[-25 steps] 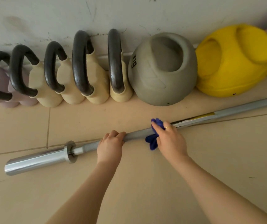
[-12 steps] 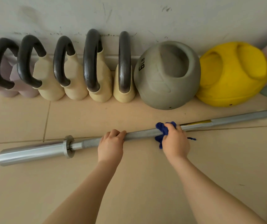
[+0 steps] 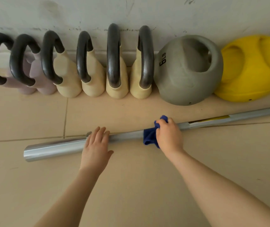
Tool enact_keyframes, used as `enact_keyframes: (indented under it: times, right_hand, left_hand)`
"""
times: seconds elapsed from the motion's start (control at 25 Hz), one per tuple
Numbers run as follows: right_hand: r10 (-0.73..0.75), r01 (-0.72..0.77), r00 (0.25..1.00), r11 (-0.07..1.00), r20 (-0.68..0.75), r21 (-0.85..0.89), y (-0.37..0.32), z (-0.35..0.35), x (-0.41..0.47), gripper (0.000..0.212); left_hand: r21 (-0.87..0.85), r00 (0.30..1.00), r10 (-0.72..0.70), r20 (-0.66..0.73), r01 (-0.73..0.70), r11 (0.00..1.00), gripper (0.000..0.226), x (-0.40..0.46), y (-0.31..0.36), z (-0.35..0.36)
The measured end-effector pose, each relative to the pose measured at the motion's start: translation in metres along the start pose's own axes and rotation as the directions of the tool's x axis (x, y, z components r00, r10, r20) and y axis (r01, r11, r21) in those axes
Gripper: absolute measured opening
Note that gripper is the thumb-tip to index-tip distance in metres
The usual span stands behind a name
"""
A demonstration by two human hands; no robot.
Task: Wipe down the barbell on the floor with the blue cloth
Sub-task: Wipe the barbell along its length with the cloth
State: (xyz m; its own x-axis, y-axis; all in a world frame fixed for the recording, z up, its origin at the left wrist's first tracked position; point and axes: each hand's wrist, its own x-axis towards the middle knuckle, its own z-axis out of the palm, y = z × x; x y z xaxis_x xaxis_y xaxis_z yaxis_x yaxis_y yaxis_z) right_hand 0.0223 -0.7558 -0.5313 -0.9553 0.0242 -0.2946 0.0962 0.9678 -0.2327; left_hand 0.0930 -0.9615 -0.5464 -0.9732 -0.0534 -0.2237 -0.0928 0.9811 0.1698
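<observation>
One bar (image 3: 127, 136) on floor: right hand (image 3: 169, 136) grasps cloth (image 3: 149, 136) around the shaft, left hand (image 3: 96, 145) flat, fingers straight, covering the collar. Beyond the hands: six kettlebells (image 3: 114, 63), two balls (image 3: 188, 71); bar's right end cut off.

One barbell (image 3: 62, 148), one blue cloth (image 3: 150, 136), six loop-handled kettlebells (image 3: 114, 63) (two mauve, four cream), two round weights (image 3: 188, 71), two hands (image 3: 96, 148).

The grey kettlebell (image 3: 188, 74) bears "6 LB" in black, turned sideways on its left side
</observation>
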Motion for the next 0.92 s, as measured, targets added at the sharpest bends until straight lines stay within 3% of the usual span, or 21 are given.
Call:
enact_keyframes:
  times: [0.04, 0.12, 0.2, 0.28, 0.4, 0.52, 0.64, 0.72, 0.8, 0.92]
  right_hand:
    - [0.077, -0.077, 0.997, 0.997, -0.017, 0.024, 0.0, 0.001, -0.005, 0.028]
    - [0.054, -0.057, 0.998, 0.995, 0.044, 0.086, -0.021, 0.008, -0.021, 0.031]
    - [-0.123, 0.111, 0.983, 0.99, 0.136, 0.093, -0.058, 0.019, -0.037, 0.034]
    - [-0.331, 0.334, 0.921, 0.942, 0.204, 0.019, -0.092, 0.027, -0.047, 0.032]
    - [-0.445, 0.476, 0.864, 0.874, 0.236, -0.096, -0.098, 0.024, -0.032, 0.028]
    - [-0.196, 0.224, 0.968, 0.956, 0.154, -0.189, -0.062, 0.012, -0.007, 0.028]
    - [-0.031, 0.056, 0.992, 0.977, 0.122, -0.205, -0.06, 0.01, -0.021, 0.025]
    - [-0.116, 0.142, 0.973, 0.983, 0.202, -0.119, -0.08, 0.017, -0.043, 0.027]
    - [-0.3, 0.324, 0.91, 0.945, 0.287, -0.037, -0.096, 0.026, -0.063, 0.03]
    - [-0.477, 0.535, 0.806, 0.84, 0.35, -0.089, -0.093, 0.029, -0.072, 0.03]
  left_hand:
    - [0.029, 1.0, 0.011, 0.016, -0.011, 1.0, 0.077, -0.002, -0.003, 0.0]
    - [0.079, 1.0, 0.02, -0.012, -0.019, 0.997, 0.084, -0.001, -0.004, -0.004]
    - [0.11, 0.999, -0.005, -0.046, 0.01, 0.994, 0.085, -0.002, -0.011, -0.008]
    - [0.109, 0.997, -0.056, -0.061, 0.062, 0.992, 0.089, -0.006, -0.022, -0.008]
    - [0.123, 0.998, -0.062, -0.016, 0.064, 0.99, 0.097, -0.015, -0.028, -0.002]
    - [0.078, 0.999, -0.027, -0.039, 0.03, 0.997, 0.093, -0.015, -0.033, 0.003]
    - [0.023, 0.998, -0.023, -0.057, 0.024, 0.999, 0.087, -0.022, -0.033, 0.001]
    - [-0.021, 0.998, -0.023, -0.055, 0.022, 1.0, 0.083, -0.036, -0.03, 0.002]
    - [-0.08, 0.997, -0.02, -0.079, 0.014, 0.997, 0.075, -0.052, -0.027, 0.001]
    - [-0.164, 0.997, 0.021, -0.078, -0.034, 0.986, 0.058, -0.067, -0.029, -0.005]
